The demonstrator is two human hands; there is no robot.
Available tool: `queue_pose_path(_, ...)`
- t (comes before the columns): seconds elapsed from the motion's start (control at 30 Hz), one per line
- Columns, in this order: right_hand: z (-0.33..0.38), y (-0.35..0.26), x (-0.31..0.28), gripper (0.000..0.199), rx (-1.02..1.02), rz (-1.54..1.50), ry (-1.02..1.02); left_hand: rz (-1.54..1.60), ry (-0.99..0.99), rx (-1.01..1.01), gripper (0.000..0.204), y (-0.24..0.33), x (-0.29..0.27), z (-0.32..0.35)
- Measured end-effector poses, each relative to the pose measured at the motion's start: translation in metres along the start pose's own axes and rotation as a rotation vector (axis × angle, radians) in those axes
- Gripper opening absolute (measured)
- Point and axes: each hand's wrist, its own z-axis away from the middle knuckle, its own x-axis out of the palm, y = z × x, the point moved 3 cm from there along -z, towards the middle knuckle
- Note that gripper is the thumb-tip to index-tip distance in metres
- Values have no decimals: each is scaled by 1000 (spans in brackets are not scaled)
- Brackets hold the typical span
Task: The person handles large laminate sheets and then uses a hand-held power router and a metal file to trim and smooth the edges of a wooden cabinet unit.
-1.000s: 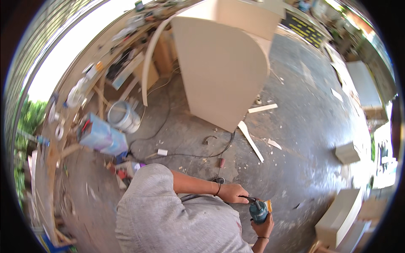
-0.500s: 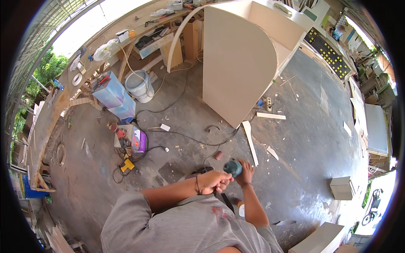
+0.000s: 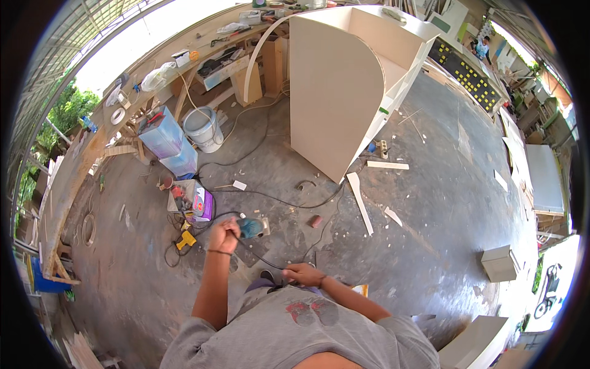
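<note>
My left hand (image 3: 224, 236) is closed at the cord end of a teal corded power tool (image 3: 251, 228) with a grey base, holding it out above the floor. Whether the fingers grip its body or the cord right behind it is hard to see. From there a black cord (image 3: 253, 252) runs to my right hand (image 3: 301, 274), whose fingers are closed around it in front of my body. Beneath the hands, my shoes partly show. A small reddish-brown roll (image 3: 315, 221) lies on the floor ahead of the right hand.
Ahead stands a large pale cabinet (image 3: 332, 92) with a curved side. Wood strips (image 3: 361, 203) lie on the floor beside it. To the left are a purple-and-white box (image 3: 200, 203), a yellow tool (image 3: 185, 240), a white bucket (image 3: 203, 129) and a cluttered workbench (image 3: 98, 141). Cords cross the floor.
The teal tool has moved left, away from my right hand, and is now at my left hand. My right hand has come back toward my body and holds the cord.
</note>
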Motion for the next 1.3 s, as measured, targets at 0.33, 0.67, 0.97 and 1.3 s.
queue_pose_path(0.33, -41, -61, 12, 38, -101, 498, 88, 414, 97, 188, 9, 92, -127, 76)
queue_pose_path(0.67, -174, -103, 89, 34, -272, 629, -117, 721, 132, 523, 25, 227, -427, 141)
queue_pose_path(0.97, -67, -75, 1, 29, 64, 732, -86, 775, 262, 696, 8, 198, -272, 196)
queue_pose_path(1.3, -108, -257, 137, 29, -290, 488, -517, 981, 140, 696, 9, 191, -357, 218)
